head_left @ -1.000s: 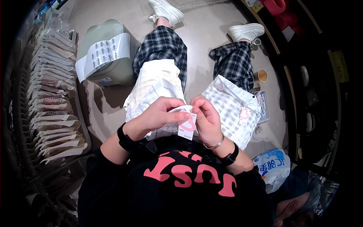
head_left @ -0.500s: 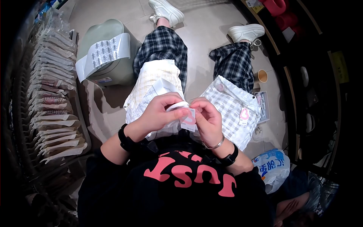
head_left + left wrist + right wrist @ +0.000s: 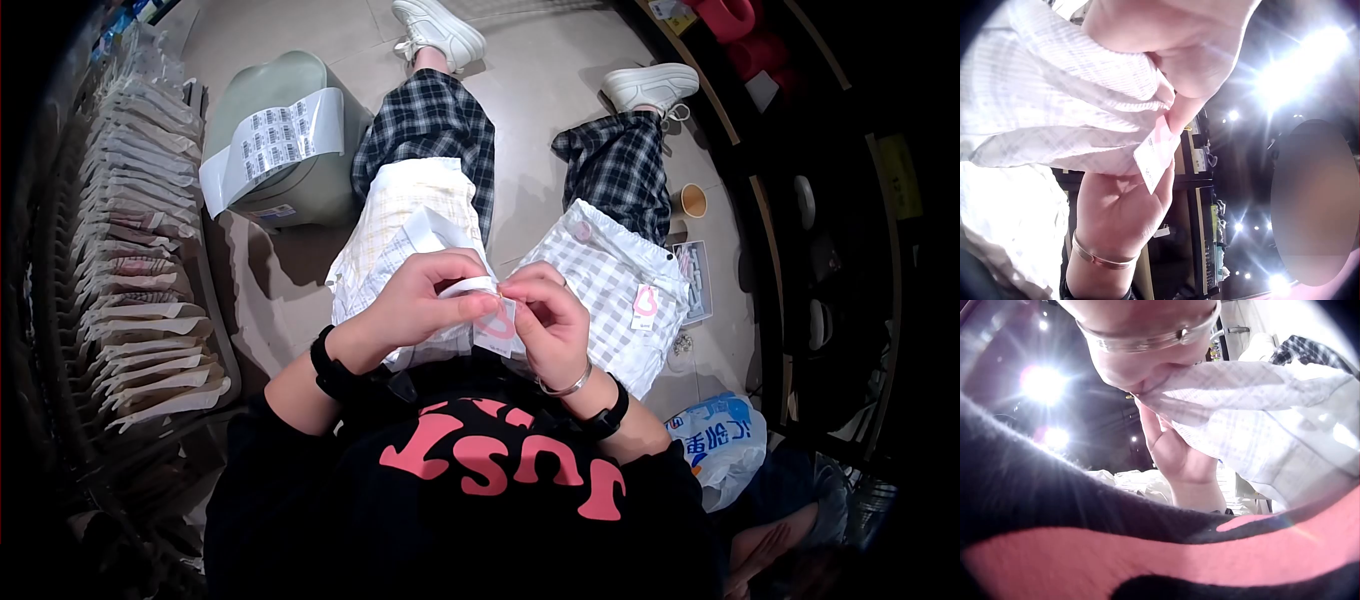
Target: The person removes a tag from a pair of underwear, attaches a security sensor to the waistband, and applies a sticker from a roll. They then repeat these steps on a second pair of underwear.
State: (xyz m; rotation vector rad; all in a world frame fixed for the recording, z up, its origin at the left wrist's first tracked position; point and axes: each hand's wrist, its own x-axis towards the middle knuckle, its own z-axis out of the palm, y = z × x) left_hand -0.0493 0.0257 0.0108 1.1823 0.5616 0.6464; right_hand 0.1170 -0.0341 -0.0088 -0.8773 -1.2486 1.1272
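In the head view my left hand (image 3: 415,300) pinches the white edge of a pale checked garment (image 3: 1079,75) between thumb and fingers. Facing it, my right hand (image 3: 550,320) has curled fingertips right at the same edge, pinching a small gold-coloured pin-like piece (image 3: 1130,397). A white paper tag with a pink heart (image 3: 1155,153) hangs at that spot, partly covered by the right fingers. Over my right leg lies a grey-checked garment (image 3: 600,285) bearing a similar tag (image 3: 645,306). A yellow-checked garment (image 3: 410,195) covers my left leg.
Left of me stands a grey-green bin (image 3: 290,190) with a barcode label sheet (image 3: 275,135) on top. Bagged garments on hangers (image 3: 145,290) line the far left. On the right are a paper cup (image 3: 692,200), a small box (image 3: 695,280), a plastic bag (image 3: 725,440) and dark shelves.
The right fingertips have closed in on the garment edge beside the left thumb. The tag swung up, then down again, and now sits partly behind the right fingers. Both arms stay in place.
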